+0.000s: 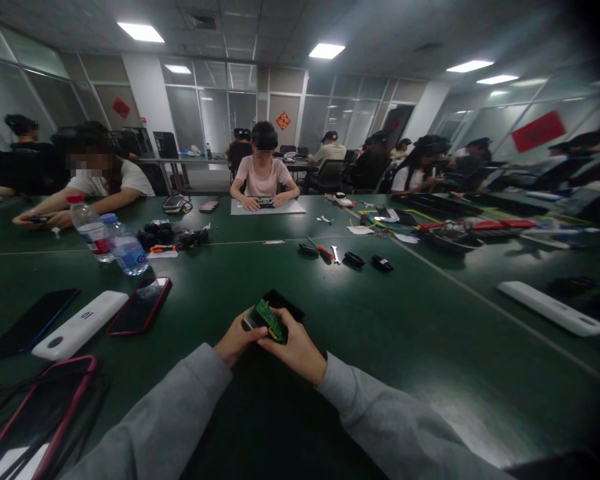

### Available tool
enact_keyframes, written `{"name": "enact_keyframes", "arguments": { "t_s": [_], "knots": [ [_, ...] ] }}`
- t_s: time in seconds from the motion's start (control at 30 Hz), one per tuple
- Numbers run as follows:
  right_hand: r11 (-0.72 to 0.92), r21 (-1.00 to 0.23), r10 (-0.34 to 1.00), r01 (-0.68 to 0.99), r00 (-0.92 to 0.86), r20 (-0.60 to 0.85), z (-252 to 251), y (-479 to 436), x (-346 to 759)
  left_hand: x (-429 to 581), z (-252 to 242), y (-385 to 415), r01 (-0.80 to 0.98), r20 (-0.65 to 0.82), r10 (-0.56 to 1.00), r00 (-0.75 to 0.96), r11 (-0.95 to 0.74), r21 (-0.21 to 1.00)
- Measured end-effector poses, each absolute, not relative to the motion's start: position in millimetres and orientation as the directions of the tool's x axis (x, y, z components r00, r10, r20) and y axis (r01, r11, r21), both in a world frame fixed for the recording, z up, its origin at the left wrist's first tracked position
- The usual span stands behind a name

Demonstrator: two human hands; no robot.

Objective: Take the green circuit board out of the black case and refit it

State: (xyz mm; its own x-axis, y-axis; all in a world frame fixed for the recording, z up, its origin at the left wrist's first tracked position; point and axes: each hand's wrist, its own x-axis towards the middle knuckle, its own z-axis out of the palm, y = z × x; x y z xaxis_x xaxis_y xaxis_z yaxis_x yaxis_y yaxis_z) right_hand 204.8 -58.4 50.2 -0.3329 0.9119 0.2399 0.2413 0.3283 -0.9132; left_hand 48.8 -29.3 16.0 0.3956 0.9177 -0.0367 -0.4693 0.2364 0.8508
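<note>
Between my two hands, above the dark green table (380,320), is a green circuit board (269,319) held at a tilt. My left hand (237,339) grips it from the left, together with a pale, flat part whose kind I cannot make out. From the right, my right hand (297,347) has its thumb and fingers closed on the board's edge. Both thumbs nearly meet at the board's near side. Just behind my hands a black flat piece, perhaps a casing (285,303), lies on the table.
Phones, a white power bank (80,325) and two water bottles (125,245) are on the left. Ahead lie a screwdriver (325,253), a wrench (335,255) and small black parts. Another white device (553,308) is at right. A person (263,170) sits opposite.
</note>
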Motion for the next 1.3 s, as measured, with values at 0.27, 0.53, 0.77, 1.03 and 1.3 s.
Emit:
{"name": "enact_keyframes", "arguments": {
  "t_s": [0.27,0.53,0.77,1.03,1.3],
  "knots": [
    [0.337,-0.868,0.930,0.365,0.016,0.367,62,-31,229,47,17,-24,-0.561,-0.069,0.932,0.355,0.272,0.782],
    [0.377,-0.831,0.886,0.408,0.102,0.452,69,-12,242,44,11,-15,-0.611,-0.181,0.946,0.268,0.312,0.728],
    [0.430,-0.693,0.900,0.579,-0.212,0.381,59,-29,220,44,13,-13,-0.642,-0.238,0.949,0.207,0.315,0.699],
    [0.450,-0.491,0.874,0.746,-0.257,0.412,43,-11,279,42,15,-14,-0.679,-0.272,0.946,0.177,0.318,0.661],
    [0.067,-0.318,0.918,0.946,0.066,0.392,20,33,440,41,16,-14,-0.666,-0.271,0.943,0.194,0.329,0.670]
  ]
}}
